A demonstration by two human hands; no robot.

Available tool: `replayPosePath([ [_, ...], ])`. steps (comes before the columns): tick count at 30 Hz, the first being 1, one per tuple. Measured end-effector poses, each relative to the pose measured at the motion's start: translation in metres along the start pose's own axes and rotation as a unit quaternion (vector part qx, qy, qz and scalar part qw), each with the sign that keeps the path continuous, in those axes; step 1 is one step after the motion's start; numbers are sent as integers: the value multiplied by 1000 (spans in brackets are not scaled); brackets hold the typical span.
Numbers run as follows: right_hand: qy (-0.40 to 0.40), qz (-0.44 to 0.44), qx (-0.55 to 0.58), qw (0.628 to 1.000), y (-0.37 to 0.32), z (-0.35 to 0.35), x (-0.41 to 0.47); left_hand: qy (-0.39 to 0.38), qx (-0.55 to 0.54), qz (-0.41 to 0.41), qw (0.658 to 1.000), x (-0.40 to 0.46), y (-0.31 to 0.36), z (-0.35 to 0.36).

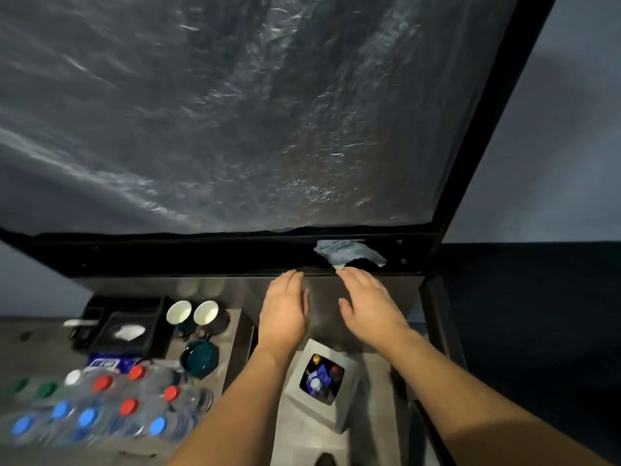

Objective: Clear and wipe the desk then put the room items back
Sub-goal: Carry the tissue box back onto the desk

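Both my hands reach forward over the desk (235, 331) toward the black lower frame of a large plastic-covered panel (201, 257). My left hand (285, 311) is flat with straight fingers, its tips at the frame's edge, holding nothing. My right hand (366, 304) is also stretched out, and its fingertips touch the lower corner of a crumpled blue-grey cloth (349, 252) that lies against the frame. Whether the fingers pinch the cloth is not plain.
On the desk at left stand several water bottles (100, 408) with red, blue, white and green caps, two white cups (193, 312), a dark green bowl (198, 356) and a black tray (131, 327). A white bin (322, 381) holding bottles sits below my arms.
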State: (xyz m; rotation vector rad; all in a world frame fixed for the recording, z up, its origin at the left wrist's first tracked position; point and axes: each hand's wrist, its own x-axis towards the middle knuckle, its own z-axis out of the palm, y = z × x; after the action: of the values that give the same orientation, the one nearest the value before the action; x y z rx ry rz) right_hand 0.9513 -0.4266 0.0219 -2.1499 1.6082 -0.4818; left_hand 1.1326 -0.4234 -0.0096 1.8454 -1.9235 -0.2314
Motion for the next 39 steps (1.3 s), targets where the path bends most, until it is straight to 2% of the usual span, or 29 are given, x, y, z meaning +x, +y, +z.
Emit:
replayPosePath([
  [4,-19,-35,11,999,-34,7,2,41,16,-53,998,-26,-33,-38],
  [11,-106,-181,-6,978,-131,61,-3,106,47,-161,980,-113,-121,-111],
  [19,-153,-307,-20,939,-293,140,-25,188,38,-280,941,-237,-233,-207],
  [23,-190,-354,-16,916,-372,191,-41,216,42,-360,907,-310,-302,-257],
  [26,-206,-349,-13,914,-409,221,-47,215,55,-406,886,-342,-341,-275],
  [28,-214,-332,-16,918,-420,234,-42,201,49,-415,886,-344,-359,-279],
  [35,-186,-231,-12,955,-428,263,33,105,-14,-329,938,-269,-405,-295],
  [39,-156,-159,28,975,-432,285,88,48,37,-256,965,-203,-446,-332],
])
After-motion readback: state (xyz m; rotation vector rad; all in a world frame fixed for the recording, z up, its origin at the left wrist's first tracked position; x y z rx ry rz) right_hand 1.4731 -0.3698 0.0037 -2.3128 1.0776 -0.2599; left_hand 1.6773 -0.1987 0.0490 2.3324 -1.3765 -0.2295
